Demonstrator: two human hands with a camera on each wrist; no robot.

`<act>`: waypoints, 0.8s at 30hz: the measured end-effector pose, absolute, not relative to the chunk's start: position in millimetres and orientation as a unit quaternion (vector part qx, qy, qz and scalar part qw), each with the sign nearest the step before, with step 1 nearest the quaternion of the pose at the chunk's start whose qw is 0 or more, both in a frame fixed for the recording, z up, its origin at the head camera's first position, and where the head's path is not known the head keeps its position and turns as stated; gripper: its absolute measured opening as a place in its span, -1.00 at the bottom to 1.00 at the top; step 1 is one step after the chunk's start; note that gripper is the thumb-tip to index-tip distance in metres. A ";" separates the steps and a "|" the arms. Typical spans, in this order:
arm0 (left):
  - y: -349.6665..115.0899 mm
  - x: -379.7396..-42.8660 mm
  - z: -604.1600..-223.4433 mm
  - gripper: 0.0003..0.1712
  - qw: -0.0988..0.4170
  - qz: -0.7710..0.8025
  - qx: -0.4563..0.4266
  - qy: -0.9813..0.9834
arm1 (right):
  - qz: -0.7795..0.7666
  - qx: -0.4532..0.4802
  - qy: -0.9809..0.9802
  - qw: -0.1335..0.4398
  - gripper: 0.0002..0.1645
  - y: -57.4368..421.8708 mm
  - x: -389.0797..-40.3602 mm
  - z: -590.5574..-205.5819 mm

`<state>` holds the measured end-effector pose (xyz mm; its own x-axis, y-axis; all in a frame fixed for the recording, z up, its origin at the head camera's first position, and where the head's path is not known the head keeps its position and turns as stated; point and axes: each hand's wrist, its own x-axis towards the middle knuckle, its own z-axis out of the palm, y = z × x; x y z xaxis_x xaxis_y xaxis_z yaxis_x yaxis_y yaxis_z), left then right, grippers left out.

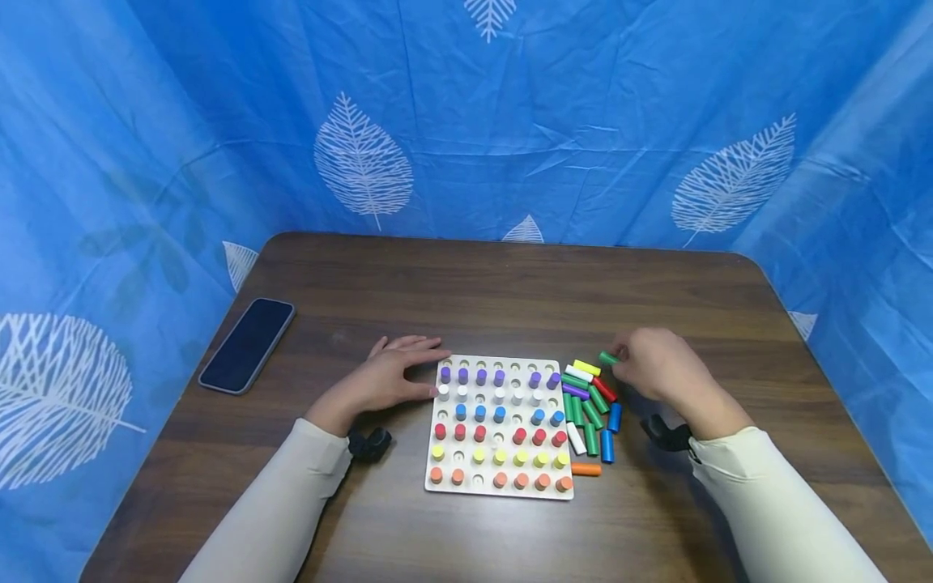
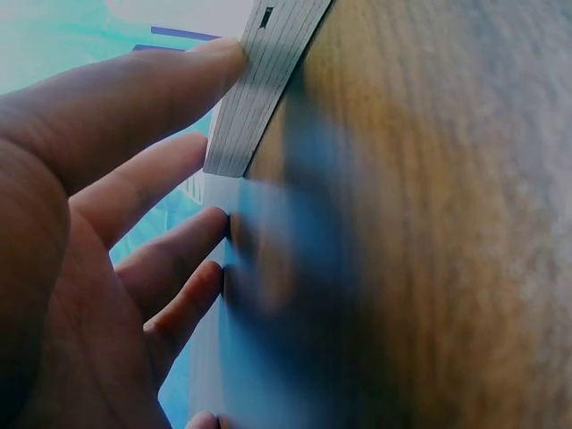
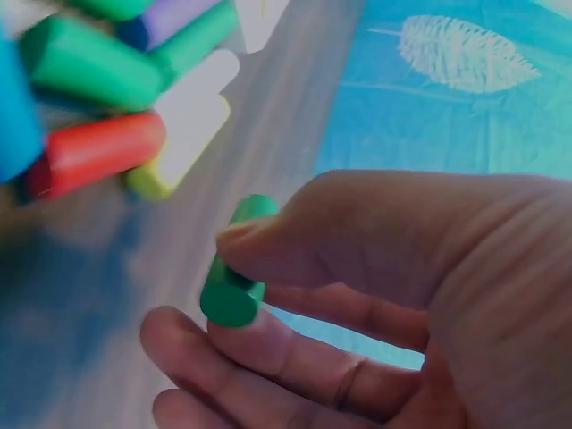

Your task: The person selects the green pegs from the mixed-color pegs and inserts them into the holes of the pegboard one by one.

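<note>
A green peg (image 3: 231, 288) is pinched between thumb and fingers of the right hand (image 1: 659, 363), just beyond the loose coloured pegs (image 1: 592, 414) on its inner side. The left hand (image 1: 385, 380), fingers spread and gripping nothing, touches the pegboard (image 1: 466, 488) between both hands; outward of it lies a phone (image 1: 246, 346).

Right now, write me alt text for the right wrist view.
A right hand pinches a green peg with its thumb and fingers. Upper left, blurred pegs in several colours lie on a table; upper right hangs a blue leaf-patterned curtain.
</note>
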<state>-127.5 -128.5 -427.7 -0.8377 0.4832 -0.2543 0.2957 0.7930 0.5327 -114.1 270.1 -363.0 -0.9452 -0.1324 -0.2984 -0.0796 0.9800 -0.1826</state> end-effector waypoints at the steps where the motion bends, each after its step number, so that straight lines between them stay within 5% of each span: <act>1: -129.0 -127.5 -427.6 -0.25 0.192 0.243 0.211 0.927 | -0.086 -0.061 0.983 0.152 -0.70 267.5 -115.1 -360.0; 24: -134.3 -126.9 -430.0 -0.24 0.189 0.259 0.225 0.920 | -0.101 -0.130 0.981 0.100 -0.74 204.8 -128.7 -330.1</act>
